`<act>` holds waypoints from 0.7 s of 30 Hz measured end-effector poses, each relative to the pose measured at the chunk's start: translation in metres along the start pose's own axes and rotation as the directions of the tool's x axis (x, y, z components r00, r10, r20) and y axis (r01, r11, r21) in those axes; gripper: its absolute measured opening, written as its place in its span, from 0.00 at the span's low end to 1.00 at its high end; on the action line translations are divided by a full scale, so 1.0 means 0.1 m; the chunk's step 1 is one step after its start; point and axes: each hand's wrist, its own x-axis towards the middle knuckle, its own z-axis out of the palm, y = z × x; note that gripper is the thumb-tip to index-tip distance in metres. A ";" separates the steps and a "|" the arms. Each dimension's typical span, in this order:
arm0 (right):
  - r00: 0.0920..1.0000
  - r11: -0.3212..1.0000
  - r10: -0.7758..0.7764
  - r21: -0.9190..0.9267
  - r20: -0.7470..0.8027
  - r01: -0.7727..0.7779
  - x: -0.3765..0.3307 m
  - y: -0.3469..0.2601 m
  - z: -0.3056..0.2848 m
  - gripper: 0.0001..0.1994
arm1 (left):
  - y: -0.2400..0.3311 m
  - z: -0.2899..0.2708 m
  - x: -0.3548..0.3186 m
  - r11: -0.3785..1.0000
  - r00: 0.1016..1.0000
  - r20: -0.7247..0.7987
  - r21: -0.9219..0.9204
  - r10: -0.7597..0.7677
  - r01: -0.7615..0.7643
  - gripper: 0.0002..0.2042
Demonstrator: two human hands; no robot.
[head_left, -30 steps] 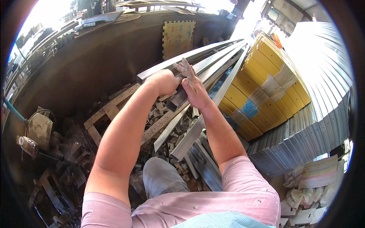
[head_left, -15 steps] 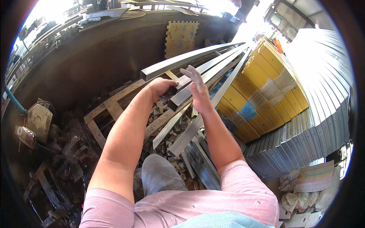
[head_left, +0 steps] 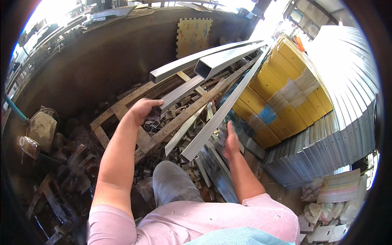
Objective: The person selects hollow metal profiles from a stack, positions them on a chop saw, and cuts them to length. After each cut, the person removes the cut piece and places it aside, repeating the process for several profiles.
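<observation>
Left of the yellow stack (head_left: 286,98), the left hand (head_left: 145,111) pinches the near end of a metal tube (head_left: 179,94), thumb on top. Closer to the stack, the right hand (head_left: 231,143) is blurred; whether its fingers are spread cannot be told. A good hold probably means a firm grip, fingertips clear of the cut edge and the neighbouring large tube (head_left: 228,58).
</observation>
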 end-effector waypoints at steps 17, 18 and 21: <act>0.877 0.907 0.152 0.288 0.456 -0.307 -0.52 -0.41 1.20 0.24 | -1.05 -1.28 -1.56 0.999 0.965 -0.263 -0.028 0.014 -0.022 0.16; 0.908 0.909 0.161 0.300 0.387 -0.289 -0.53 -0.43 1.27 0.26 | -1.09 -1.31 -1.67 1.000 0.959 -0.284 -0.027 0.003 -0.011 0.15; 0.874 0.937 0.115 0.241 0.471 -0.253 -0.57 -0.40 1.28 0.31 | -1.31 -1.38 -1.93 0.983 0.958 -0.285 -0.171 0.014 -0.065 0.16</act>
